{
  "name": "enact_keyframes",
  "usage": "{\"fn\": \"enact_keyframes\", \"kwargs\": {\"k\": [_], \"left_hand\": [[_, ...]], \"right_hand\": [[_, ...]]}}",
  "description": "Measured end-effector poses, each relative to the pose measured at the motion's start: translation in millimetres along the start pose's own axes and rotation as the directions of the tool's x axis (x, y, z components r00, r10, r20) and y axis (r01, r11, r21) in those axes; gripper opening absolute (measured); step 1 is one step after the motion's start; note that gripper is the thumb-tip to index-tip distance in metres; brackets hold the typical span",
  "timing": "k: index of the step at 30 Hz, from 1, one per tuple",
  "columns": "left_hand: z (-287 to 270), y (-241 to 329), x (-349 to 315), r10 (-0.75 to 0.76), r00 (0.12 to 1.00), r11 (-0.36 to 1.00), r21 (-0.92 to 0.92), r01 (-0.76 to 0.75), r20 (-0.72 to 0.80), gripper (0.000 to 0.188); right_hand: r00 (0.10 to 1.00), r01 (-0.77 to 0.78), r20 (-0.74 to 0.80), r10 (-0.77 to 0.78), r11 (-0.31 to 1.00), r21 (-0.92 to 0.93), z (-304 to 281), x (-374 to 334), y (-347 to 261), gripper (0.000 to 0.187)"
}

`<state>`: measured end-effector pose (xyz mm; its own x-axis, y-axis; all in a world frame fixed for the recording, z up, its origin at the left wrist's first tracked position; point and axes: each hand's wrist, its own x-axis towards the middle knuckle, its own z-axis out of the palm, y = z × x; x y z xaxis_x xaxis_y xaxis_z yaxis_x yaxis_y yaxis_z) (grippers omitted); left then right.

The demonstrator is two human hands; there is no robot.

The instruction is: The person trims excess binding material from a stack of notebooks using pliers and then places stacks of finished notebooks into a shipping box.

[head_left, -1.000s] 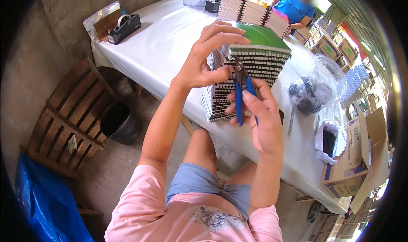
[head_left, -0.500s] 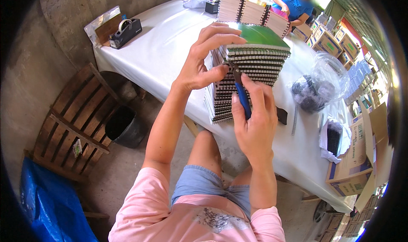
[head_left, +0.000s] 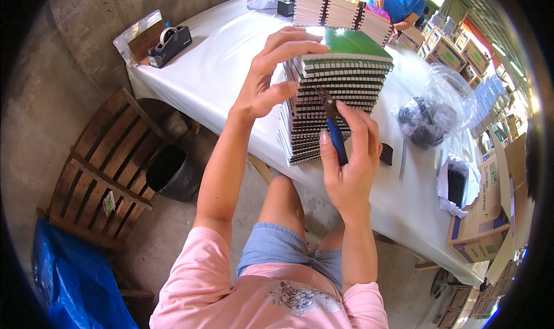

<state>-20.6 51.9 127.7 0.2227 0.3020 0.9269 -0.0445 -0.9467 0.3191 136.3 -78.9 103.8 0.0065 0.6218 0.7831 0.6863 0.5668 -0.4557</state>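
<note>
A tall stack of spiral-bound notebooks (head_left: 340, 82) stands on the white-covered table, its black coil edges facing me and a green cover on top. My left hand (head_left: 266, 78) is open against the stack's upper left corner. Its fingers reach over the top and its thumb points at the coil edges. In my right hand (head_left: 352, 161) is a pair of blue-handled wire cutters (head_left: 336, 135), fingers closed round the handles. The dark jaws of the cutters point up at the coils near the stack's middle; whether they touch a coil I cannot tell.
Behind the stack stand more spiral-bound books (head_left: 340, 14), with a person in blue (head_left: 398, 6) beyond. A tape dispenser (head_left: 170, 45) sits far left. To the right lie a loose coil (head_left: 403, 159), a plastic bag of black coils (head_left: 424, 118) and a cardboard box (head_left: 479, 213).
My right hand and the cutters have shifted slightly right and down. My left thumb has drawn back left, away from the cutter jaws.
</note>
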Motion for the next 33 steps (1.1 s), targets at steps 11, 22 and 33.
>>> {"fn": "enact_keyframes", "kwargs": {"k": [11, 22, 33], "left_hand": [[0.1, 0.2, 2.7, -0.045, 0.999, 0.998, -0.047, 0.046, 0.022, 0.065], [0.5, 0.5, 3.0, -0.029, 1.0, 0.998, -0.048, 0.029, 0.007, 0.063], [2.4, 4.6, 2.8, -0.066, 0.998, 0.997, -0.049, 0.066, -0.002, 0.06]], "right_hand": [[0.98, 0.168, -0.022, -0.2, 0.877, -0.45, 7.7, 3.0, 2.8, 0.046], [0.997, 0.077, 0.019, -0.075, 0.99, -0.118, 9.4, 5.3, -3.9, 0.033], [0.988, -0.145, 0.101, 0.12, 0.945, 0.292, 8.6, -0.3, -0.7, 0.034]]}}
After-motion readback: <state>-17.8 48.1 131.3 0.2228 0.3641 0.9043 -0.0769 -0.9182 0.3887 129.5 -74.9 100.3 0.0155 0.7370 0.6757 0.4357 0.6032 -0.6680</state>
